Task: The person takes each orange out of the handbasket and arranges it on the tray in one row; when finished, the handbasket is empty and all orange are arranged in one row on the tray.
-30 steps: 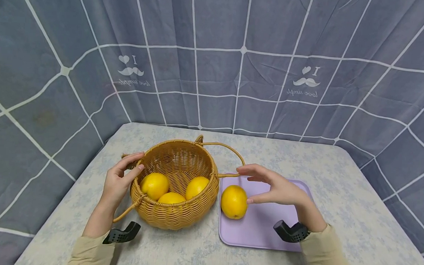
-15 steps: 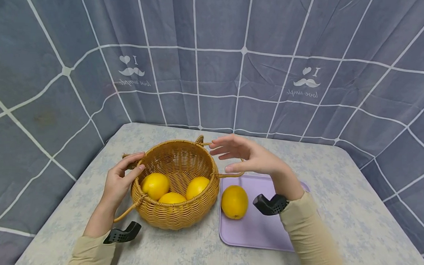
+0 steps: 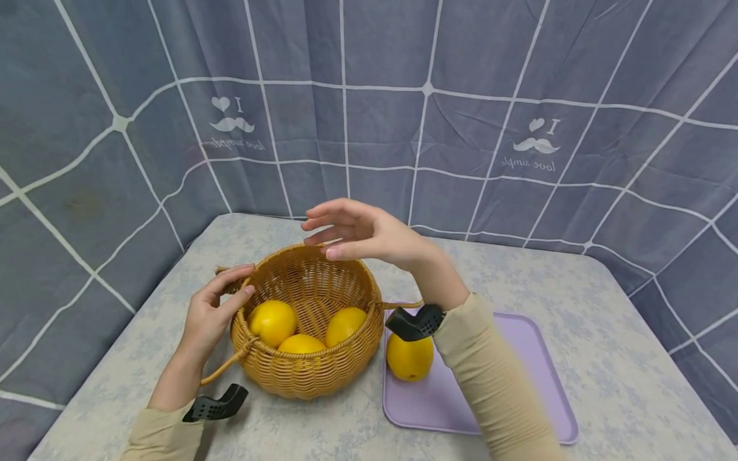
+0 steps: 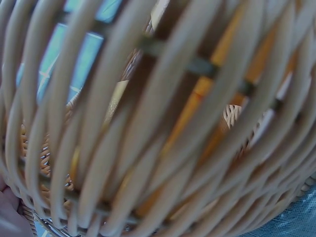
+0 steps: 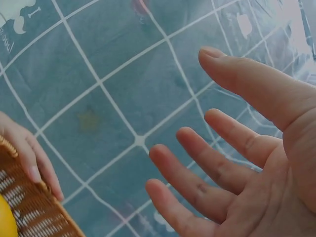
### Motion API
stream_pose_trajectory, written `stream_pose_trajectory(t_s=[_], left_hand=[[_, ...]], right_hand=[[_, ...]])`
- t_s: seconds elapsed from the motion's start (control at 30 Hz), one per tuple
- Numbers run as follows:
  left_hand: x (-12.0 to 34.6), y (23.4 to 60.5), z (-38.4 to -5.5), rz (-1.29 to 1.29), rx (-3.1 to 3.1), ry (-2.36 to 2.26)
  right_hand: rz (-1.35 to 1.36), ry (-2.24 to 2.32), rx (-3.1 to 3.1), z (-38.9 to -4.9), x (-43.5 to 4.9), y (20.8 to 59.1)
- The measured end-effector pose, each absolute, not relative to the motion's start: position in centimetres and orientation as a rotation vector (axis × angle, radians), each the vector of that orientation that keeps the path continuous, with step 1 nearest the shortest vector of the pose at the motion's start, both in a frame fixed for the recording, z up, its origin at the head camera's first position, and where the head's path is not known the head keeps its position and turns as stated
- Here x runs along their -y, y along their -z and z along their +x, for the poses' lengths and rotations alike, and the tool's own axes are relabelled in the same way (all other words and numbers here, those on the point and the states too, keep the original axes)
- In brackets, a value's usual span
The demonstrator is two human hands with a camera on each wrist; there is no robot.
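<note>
A round wicker basket [image 3: 305, 374] stands left of centre in the head view. Inside lie yellow fruits, one at the left [image 3: 272, 322], one at the front [image 3: 301, 344] and one at the right [image 3: 345, 324]. My left hand [image 3: 207, 316] holds the basket's left rim between thumb and fingers; basket weave [image 4: 148, 108] fills most of the left wrist view. Over the basket's far rim hovers my right hand [image 3: 375, 236], holding nothing, its fingers spread apart in the right wrist view. One more yellow fruit [image 3: 410, 361] rests on a lilac tray [image 3: 516, 371], partly hidden by the right wrist's camera.
The patterned tabletop [image 3: 313, 439] bears the basket and the tray beside it. A thin basket handle [image 3: 220, 369] sticks out at the left. Behind and at both sides hangs a grey-blue curtain [image 3: 384, 136] with white lines.
My right hand has moved left and away from me, from beside the fruit on the tray to above the basket's far rim. The left hand stays on the rim.
</note>
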State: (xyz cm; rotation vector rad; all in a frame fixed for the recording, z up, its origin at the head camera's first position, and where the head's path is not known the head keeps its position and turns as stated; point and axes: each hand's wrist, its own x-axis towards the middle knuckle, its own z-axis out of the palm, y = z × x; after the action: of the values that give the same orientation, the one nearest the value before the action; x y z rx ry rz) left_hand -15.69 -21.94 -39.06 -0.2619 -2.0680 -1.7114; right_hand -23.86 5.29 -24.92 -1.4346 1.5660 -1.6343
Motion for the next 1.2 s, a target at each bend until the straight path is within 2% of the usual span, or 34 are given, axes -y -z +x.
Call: stream_pose_trajectory(t_s=[0.3, 0.57, 0.9, 1.2], left_hand=[[21.9, 39.0, -15.8, -0.247, 2.08, 1.712], [21.9, 39.1, -15.8, -0.263, 2.08, 1.7], [21.8, 39.1, -15.7, -0.266, 2.072, 1.701], [21.8, 38.9, -15.7, -0.248, 2.089, 1.694]], right_hand=[[-1.334, 1.649, -1.575, -25.0, -1.5, 25.1], [-1.105, 1.769, -1.355, -26.5, 0.7, 26.9], [-0.942, 1.731, -1.328, -27.6, 2.0, 29.4], [-0.906, 1.662, -1.463, -28.0, 2.7, 31.6]])
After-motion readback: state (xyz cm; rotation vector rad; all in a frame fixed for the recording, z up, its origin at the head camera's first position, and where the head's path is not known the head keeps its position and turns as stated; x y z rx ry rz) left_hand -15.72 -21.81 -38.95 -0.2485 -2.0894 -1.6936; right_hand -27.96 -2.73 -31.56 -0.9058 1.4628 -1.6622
